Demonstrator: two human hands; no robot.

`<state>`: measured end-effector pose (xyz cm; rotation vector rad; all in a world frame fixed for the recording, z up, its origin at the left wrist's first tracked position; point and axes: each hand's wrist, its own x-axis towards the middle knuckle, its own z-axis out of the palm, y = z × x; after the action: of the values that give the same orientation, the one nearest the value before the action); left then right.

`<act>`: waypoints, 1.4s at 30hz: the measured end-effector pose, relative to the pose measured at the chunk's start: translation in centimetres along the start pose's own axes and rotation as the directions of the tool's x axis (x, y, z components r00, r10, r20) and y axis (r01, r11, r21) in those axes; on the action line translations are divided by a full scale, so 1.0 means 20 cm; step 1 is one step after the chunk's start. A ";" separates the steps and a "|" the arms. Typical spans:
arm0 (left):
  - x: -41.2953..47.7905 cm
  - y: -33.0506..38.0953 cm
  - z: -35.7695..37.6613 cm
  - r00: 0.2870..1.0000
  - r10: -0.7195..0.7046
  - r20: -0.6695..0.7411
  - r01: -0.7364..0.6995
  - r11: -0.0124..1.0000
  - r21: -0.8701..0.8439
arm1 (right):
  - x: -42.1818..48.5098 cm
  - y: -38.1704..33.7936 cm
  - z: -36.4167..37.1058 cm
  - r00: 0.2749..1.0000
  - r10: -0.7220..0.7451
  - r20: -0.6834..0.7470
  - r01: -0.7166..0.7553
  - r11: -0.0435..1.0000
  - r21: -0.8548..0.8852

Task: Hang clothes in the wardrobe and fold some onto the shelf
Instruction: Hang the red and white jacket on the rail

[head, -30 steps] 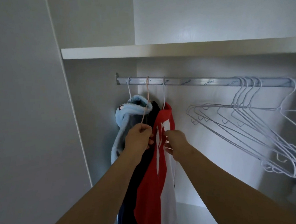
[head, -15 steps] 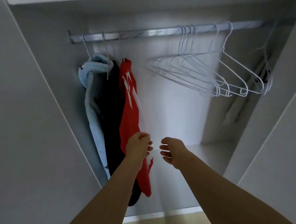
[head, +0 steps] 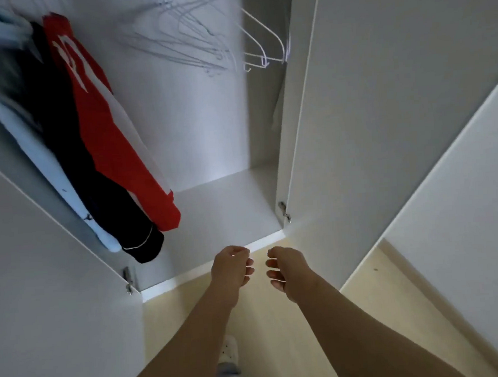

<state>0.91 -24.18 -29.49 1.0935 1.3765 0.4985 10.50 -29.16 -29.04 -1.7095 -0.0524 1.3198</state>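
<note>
Left hand [head: 232, 266] and right hand [head: 287, 269] loosely curled, holding nothing, side by side at 6 o'clock. Hung at 10 o'clock: red garment [head: 107, 133], black garment [head: 64, 147], pale blue garment [head: 4, 116], likely soft, light, limp. Best gripped at the shoulders; spare hangers [head: 192, 46] at 12 o'clock.

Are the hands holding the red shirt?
No, the left hand and right hand hold nothing, and both are apart from the hanging red shirt.

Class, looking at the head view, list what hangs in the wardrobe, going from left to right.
light blue garment → black garment → red garment → empty white hangers
</note>
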 end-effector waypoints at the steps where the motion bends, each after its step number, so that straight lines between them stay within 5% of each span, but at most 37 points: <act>1: -0.09 -0.08 0.08 1.000 -0.023 0.012 0.023 1.000 0.011 | -0.04 0.08 -0.11 1.000 0.007 -0.022 -0.007 1.000 0.003; 9: -0.68 -0.66 0.47 0.964 -0.227 0.137 0.201 0.963 0.182 | -0.32 0.76 -0.75 0.971 0.198 -0.133 -0.187 0.978 0.090; 17: -1.07 -1.10 0.47 0.921 -0.318 0.223 0.236 0.914 0.330 | -0.60 1.33 -0.92 0.938 0.307 -0.162 -0.277 0.943 0.186; 30: -1.89 -1.70 0.06 0.848 -0.339 0.408 0.071 0.834 0.546 | -1.41 2.34 -0.81 0.854 0.451 -0.259 -0.305 0.838 0.452; 42: -2.85 -2.25 0.26 0.694 -0.353 0.627 -0.271 0.680 0.682 | -2.29 3.13 -1.25 0.769 0.499 -0.399 -0.073 0.689 0.721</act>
<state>-18.87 -93.66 -38.17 1.6681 0.8365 -0.6123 -19.24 -104.44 -38.81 -1.4079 1.0047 0.8105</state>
